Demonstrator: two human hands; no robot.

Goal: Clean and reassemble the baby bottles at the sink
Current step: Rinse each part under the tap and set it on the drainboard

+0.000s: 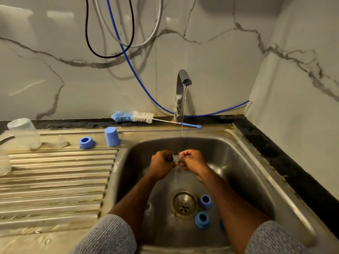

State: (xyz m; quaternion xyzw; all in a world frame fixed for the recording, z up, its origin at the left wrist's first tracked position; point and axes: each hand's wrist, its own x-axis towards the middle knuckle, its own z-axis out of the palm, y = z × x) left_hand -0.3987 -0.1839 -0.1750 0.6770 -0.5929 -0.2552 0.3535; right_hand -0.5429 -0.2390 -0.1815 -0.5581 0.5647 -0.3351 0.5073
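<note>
My left hand [162, 165] and my right hand [191, 160] meet over the sink basin [247, 173], both pinching a small clear silicone teat [176, 158] under the running water from the tap [182, 85]. Two blue screw rings [205, 201] [202, 219] lie on the basin floor right of the drain [184, 203]. A clear part [149, 208] lies left of the drain, partly hidden by my left forearm. On the drainboard stand a clear bottle [24, 133] upside down, a clear teat [61, 141], a blue ring [85, 142] and a blue cap [111, 136].
A blue and white bottle brush [135, 116] lies along the back ledge behind the sink. Cables and a blue hose [128, 57] hang on the marble wall. A clear object [4, 165] sits at the drainboard's left edge. Black countertop [286, 162] borders the sink on the right.
</note>
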